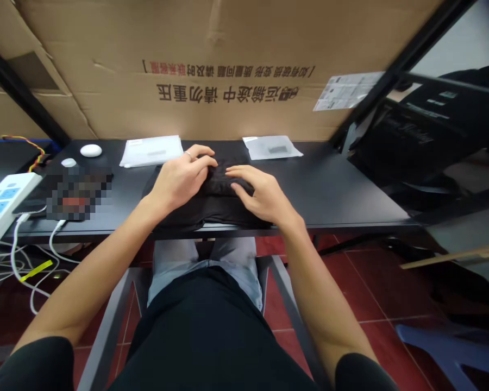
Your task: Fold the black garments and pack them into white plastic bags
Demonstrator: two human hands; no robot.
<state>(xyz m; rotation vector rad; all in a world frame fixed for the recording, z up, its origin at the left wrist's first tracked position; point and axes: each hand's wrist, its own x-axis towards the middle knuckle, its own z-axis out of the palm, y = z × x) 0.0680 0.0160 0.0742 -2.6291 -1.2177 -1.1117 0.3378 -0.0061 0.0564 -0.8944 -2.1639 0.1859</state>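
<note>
A folded, wrinkled black cloth (228, 209) lies at the front of the black desk, reaching its edge. What kind of cloth it is I cannot make out. From the left, my left hand (183, 176) curls its fingers into the cloth's upper part, a ring on one finger. Facing it, my right hand (263, 193) has a raised fold of the cloth between its thumb and fingers. Both sets of fingertips are partly lost against the dark fabric. Behind my left hand lies a white translucent pouch (152, 151); a similar pouch (272, 147) lies behind my right hand.
A large cardboard sheet (236, 49) stands along the back of the desk (342, 195). To the left are a white oval case (91, 150), a small white cap (68, 162), a blurred-out device (79, 195) and a power strip (8, 203) with cables. A dark bag (427, 125) sits at right.
</note>
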